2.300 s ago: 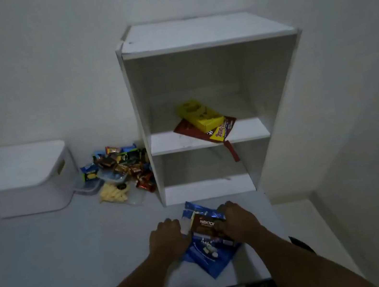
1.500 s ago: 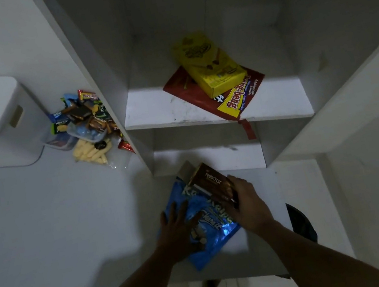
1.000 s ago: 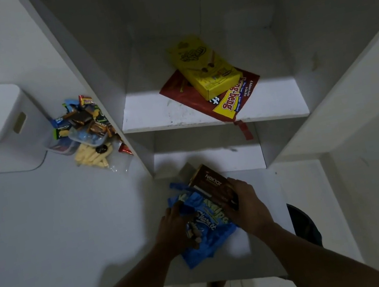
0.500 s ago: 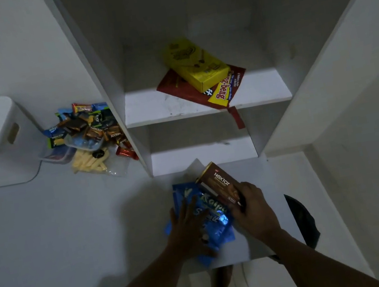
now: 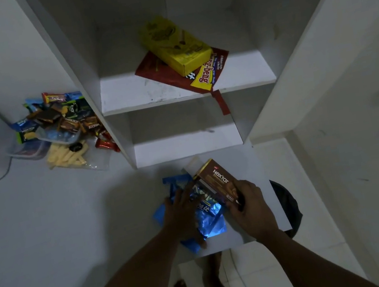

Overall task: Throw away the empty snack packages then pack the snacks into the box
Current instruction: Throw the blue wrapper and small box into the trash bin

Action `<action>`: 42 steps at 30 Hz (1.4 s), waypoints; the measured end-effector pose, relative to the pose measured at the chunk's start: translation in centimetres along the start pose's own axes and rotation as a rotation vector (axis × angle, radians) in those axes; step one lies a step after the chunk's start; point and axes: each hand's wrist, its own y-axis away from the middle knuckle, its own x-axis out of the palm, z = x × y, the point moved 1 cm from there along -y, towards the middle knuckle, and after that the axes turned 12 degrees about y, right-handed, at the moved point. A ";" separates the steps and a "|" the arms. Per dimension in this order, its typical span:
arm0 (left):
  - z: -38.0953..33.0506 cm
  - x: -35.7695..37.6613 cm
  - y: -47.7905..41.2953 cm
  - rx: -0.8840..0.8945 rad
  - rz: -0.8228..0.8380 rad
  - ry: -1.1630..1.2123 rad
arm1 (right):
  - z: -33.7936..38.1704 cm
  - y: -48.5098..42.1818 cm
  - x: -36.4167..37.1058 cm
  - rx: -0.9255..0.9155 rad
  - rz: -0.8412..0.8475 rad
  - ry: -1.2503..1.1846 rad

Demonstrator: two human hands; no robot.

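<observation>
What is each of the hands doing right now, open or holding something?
Left hand: open, fingers spread flat on the blue snack bag.
Right hand: closed around the brown Nextar box.

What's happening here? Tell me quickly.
A person stands at a white table. The right hand grips a brown Nextar box; the left hand presses flat on a crumpled blue snack bag. A yellow box and a red wrapper lie on the shelf, and a snack pile sits left of it.
</observation>
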 end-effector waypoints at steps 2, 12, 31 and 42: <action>-0.3 0.0 0.0 0.022 -0.022 0.055 | -0.1 -0.2 0.0 0.012 0.002 -0.019; 0.7 -0.9 1.9 -0.001 -0.160 0.359 | -0.3 -0.8 -1.3 0.016 -0.054 -0.006; -10.6 -5.1 -0.7 0.262 -0.215 0.618 | -9.9 8.9 -7.8 0.432 -0.274 0.102; -26.9 -0.4 -9.9 0.362 -0.130 0.634 | -26.1 10.6 -12.7 0.658 -0.288 0.010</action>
